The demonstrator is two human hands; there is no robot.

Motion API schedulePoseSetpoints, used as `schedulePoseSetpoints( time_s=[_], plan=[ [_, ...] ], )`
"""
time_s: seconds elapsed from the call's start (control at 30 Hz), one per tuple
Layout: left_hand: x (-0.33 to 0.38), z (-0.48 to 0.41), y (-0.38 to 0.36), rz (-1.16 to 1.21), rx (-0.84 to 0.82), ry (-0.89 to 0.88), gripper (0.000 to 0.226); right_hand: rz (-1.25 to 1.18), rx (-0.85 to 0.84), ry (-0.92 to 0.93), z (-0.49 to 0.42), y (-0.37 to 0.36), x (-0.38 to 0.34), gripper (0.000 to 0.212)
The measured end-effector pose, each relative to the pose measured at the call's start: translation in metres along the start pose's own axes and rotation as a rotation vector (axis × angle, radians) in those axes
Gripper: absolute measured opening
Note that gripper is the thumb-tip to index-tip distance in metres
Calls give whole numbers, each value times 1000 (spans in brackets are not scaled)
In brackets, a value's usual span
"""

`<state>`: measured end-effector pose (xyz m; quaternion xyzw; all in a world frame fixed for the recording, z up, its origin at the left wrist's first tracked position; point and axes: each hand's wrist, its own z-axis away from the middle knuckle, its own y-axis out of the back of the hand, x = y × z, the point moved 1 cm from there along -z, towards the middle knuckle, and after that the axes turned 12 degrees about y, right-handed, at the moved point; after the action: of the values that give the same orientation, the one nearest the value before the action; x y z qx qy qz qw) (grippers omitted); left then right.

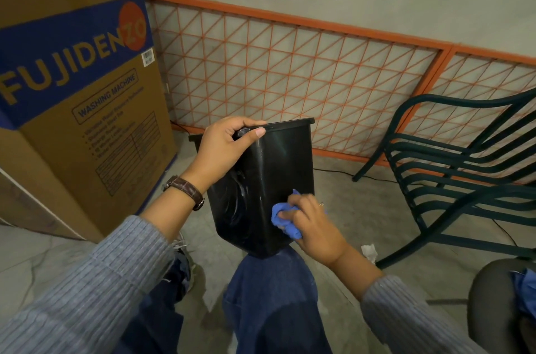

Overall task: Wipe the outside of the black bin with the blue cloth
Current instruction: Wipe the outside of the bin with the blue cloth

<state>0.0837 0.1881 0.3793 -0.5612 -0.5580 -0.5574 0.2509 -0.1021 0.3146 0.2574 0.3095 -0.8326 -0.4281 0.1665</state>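
Note:
The black bin stands upright with its base resting on my right knee, one corner edge facing me. My left hand grips its top rim near the left corner, thumb on the outside. The crumpled blue cloth is bunched in my right hand, which presses it against the lower part of the bin's right-hand outer wall. The bin's inside is hidden from this angle.
A large cardboard washing machine box stands at the left. An orange wire grid panel leans on the wall behind. A dark green metal chair sits at the right, with a crumpled white tissue on the floor beside it.

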Motion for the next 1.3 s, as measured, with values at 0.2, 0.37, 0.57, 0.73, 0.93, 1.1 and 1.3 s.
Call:
schedulePoseSetpoints(
  time_s=[0.2, 0.37, 0.57, 0.73, 0.93, 1.1, 1.3],
  plan=[
    [-1, -1, -1, -5, -12, 6, 21, 19, -135, 117, 19, 0, 17, 27],
    [-2, -1, 0, 16, -6, 31, 20, -1, -36, 36, 14, -3, 3, 23],
    [1, -1, 0, -2, -20, 21, 20, 8, -187, 115, 35, -5, 22, 26],
    [-2, -2, -1, -9, 4, 25, 19, -117, 20, -202, 21, -2, 14, 24],
    [1, -5, 0, -23, -19, 36, 19, 9, -122, 133, 30, -18, -5, 26],
    [0, -3, 0, -22, -25, 46, 21, -2, -137, -148, 29, 5, 34, 26],
    [6, -2, -6, -26, -2, 9, 18, -112, 173, -363, -47, 24, 27, 23]
  ],
)
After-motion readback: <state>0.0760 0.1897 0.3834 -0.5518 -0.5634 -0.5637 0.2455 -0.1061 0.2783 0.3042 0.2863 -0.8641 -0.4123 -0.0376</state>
